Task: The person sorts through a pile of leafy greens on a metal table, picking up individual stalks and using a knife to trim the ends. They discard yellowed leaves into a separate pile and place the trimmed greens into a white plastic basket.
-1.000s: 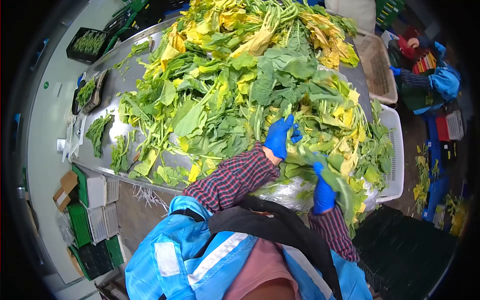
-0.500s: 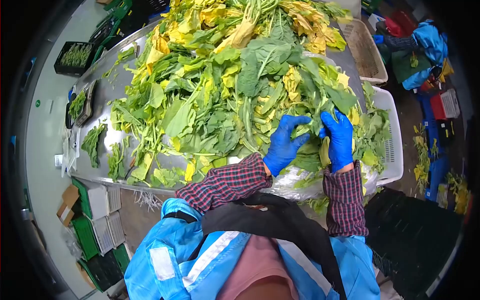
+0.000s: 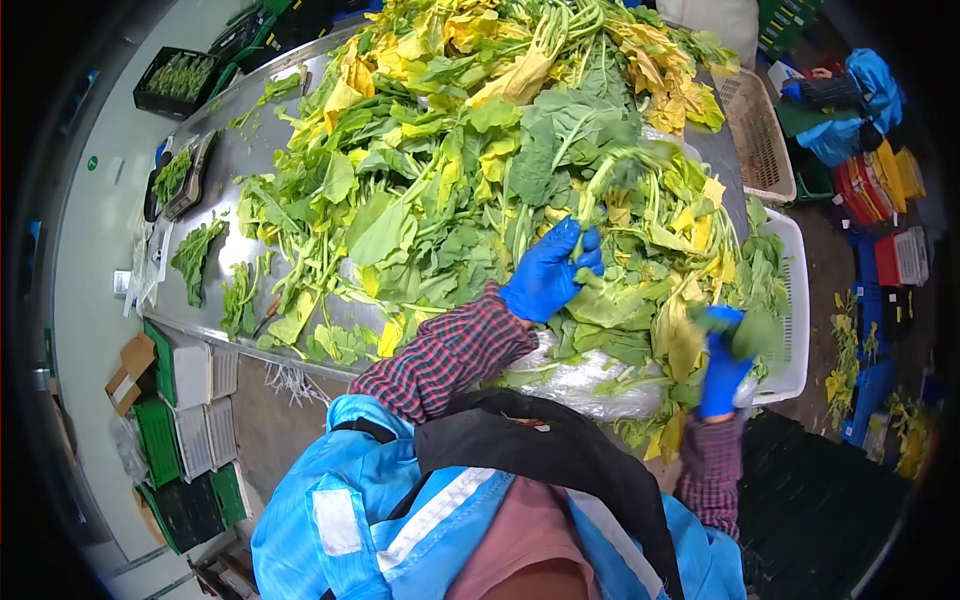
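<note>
A large heap of leafy greens [image 3: 400, 200], green with many yellowed leaves, covers the metal table. My left hand [image 3: 553, 272], in a blue glove, is closed around a leafy green stalk [image 3: 597, 195] at the heap's near side. The stalk's upper end is smeared by motion. Lower right, my right hand [image 3: 724, 370], also gloved in blue, is blurred and pinches a green leaf [image 3: 757, 338]. It is in front of the white crate [image 3: 795, 310], beside some hanging yellow leaves [image 3: 680, 345].
Clear plastic wrap [image 3: 600, 382] lies along the table's near edge. At the left are a small tray of greens [image 3: 190, 175] and loose sprigs on the metal table [image 3: 220, 265]. A beige basket [image 3: 765, 135] stands at the back right. Another person's blue sleeve [image 3: 872, 85] shows at the far right.
My right hand has moved down and right, away from my left hand, with a leaf in it. My left hand has shifted slightly left and up and closed on a stalk. The view has shifted slightly.
</note>
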`<state>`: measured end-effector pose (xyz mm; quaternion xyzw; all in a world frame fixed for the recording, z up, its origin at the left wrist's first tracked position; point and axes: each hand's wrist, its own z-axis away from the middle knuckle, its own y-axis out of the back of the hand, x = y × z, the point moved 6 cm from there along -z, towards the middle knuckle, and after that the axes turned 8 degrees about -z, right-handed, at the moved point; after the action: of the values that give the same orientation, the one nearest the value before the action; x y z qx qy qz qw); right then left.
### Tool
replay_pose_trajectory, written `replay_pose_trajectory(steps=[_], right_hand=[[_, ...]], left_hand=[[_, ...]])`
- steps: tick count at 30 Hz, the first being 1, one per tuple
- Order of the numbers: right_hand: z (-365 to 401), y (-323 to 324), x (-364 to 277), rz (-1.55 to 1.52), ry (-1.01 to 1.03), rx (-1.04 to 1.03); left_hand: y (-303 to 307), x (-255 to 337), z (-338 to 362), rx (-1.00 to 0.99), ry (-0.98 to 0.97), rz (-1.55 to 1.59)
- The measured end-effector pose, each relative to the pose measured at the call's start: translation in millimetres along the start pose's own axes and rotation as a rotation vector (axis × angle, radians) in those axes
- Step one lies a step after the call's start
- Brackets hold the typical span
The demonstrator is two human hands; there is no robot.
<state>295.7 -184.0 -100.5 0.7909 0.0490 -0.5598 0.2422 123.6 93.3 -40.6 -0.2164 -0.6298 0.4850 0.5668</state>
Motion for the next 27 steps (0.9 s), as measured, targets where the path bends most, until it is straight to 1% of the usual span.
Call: replay_pose_trajectory(steps=[1,2,3,5,7,9,10,12,13,15,16,17,19,20,21,23,24,25,27], right_hand=[[-23.9,0.9,-77.2,-0.179,-0.143,-0.06],[-33.1,30.6,-33.3,0.315,-0.463,-0.101],[-33.9,32.0,-35.1,0.317,-0.474,-0.087],[-56.1,34.2,-80.4,0.312,0.026,0.061],[-68.1,2.5,-136.6,-0.238,-0.129,0.0],[-77.3,-14.9,-168.0,-0.359,-0.111,0.01],[-82.4,-18.5,-169.5,-0.357,-0.118,0.023],[-86.0,-41.9,-186.8,-0.181,0.146,-0.268],[-84.1,-47.1,-186.5,-0.183,0.138,-0.271],[-76.3,-67.2,-177.8,-0.149,0.03,-0.461],[-73.1,-71.2,-168.9,-0.203,-0.027,-0.494],[-68.0,-73.3,-158.9,-0.198,-0.034,-0.493],[-48.7,-80.2,-130.0,-0.415,-0.229,-0.554],[-34.1,-81.2,-119.6,-0.386,-0.294,-0.603],[-19.3,-82.2,-106.1,-0.397,-0.343,-0.629],[10.6,-83.1,-89.2,-0.416,-0.564,-0.596],[20.1,-81.0,-82.7,-0.413,-0.572,-0.593],[30.2,-80.1,-75.9,-0.366,-0.587,-0.61],[41.2,-77.9,-74.3,-0.324,-0.609,-0.625]], left_hand=[[-3.3,-4.0,4.2,-0.154,0.153,0.236],[-13.5,-0.7,8.9,-0.153,0.169,0.256],[-13.6,-4.1,13.7,-0.157,0.186,0.257],[-21.9,-15.4,17.4,-0.281,0.266,0.323],[-22.0,-29.3,21.1,-0.274,0.349,0.352],[-24.0,-37.4,21.6,-0.292,0.406,0.313],[-27.3,-38.1,23.3,-0.247,0.431,0.286],[-27.2,-39.8,26.5,-0.239,0.454,0.244],[-25.6,-39.6,28.5,-0.234,0.462,0.202],[-22.6,-36.7,30.6,-0.219,0.464,0.198],[-22.2,-36.1,30.7,-0.219,0.466,0.191],[-21.7,-35.3,32.9,-0.218,0.471,0.199],[-15.6,-33.3,41.2,-0.196,0.496,0.008],[-12.5,-30.8,47.3,-0.155,0.508,-0.092],[-4.5,-30.5,52.2,-0.157,0.514,-0.084],[21.0,-36.9,62.7,-0.121,0.59,-0.243],[20.0,-33.8,68.0,-0.032,0.619,-0.344],[23.3,-36.1,70.3,-0.031,0.628,-0.341],[31.8,-41.7,74.0,-0.067,0.666,-0.546]])
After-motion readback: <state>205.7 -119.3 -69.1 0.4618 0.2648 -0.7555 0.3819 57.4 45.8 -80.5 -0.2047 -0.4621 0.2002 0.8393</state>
